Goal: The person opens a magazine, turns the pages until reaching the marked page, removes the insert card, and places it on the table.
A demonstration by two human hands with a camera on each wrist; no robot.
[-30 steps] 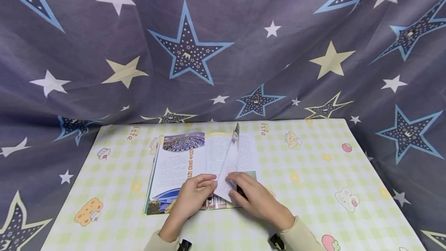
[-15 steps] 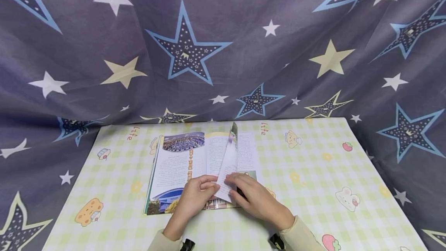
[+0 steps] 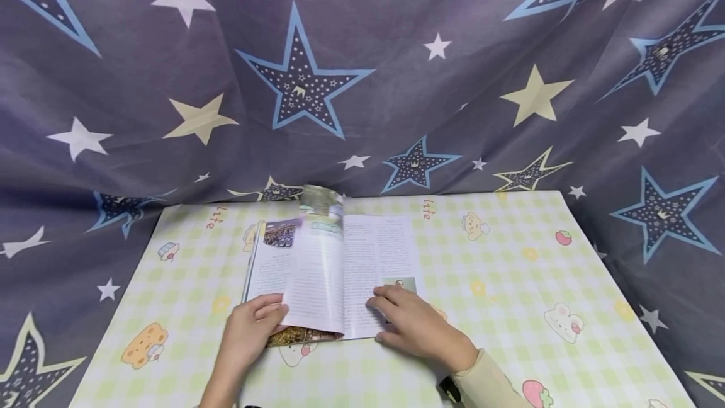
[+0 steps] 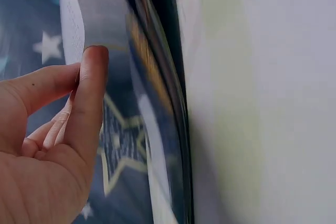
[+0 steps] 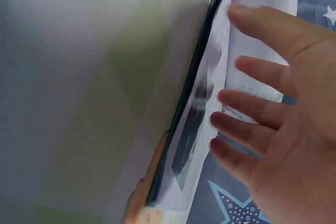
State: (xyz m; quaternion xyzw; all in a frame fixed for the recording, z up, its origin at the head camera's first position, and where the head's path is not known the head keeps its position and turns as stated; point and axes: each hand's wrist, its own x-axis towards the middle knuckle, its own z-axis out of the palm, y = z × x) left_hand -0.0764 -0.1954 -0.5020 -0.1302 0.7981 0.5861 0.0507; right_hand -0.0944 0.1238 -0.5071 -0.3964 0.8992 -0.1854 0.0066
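Observation:
An open magazine [image 3: 362, 247] lies near the middle of the table in the head view. My left hand [image 3: 246, 329] holds the lower outer edge of a raised page [image 3: 317, 269], which curves over the left side. Seen from the left wrist, thumb and fingers of the left hand [image 4: 63, 124] pinch that page [image 4: 105, 9]. Spread over the lower part of the right-hand page is my right hand [image 3: 419, 326], beside a small printed photo [image 3: 403, 283]. In the right wrist view, the right hand [image 5: 278, 98] has extended, separated fingers and grips nothing.
A green-and-white checked cloth [image 3: 498, 345] with cartoon prints covers the table. Behind and beside it hangs a dark curtain [image 3: 396, 93] with star prints. Part of a printed left page [image 3: 269, 272] shows under the raised page.
My left hand has moved left with the page, swinging it from the right side across the spine. The right hand stays in nearly the same place on the magazine.

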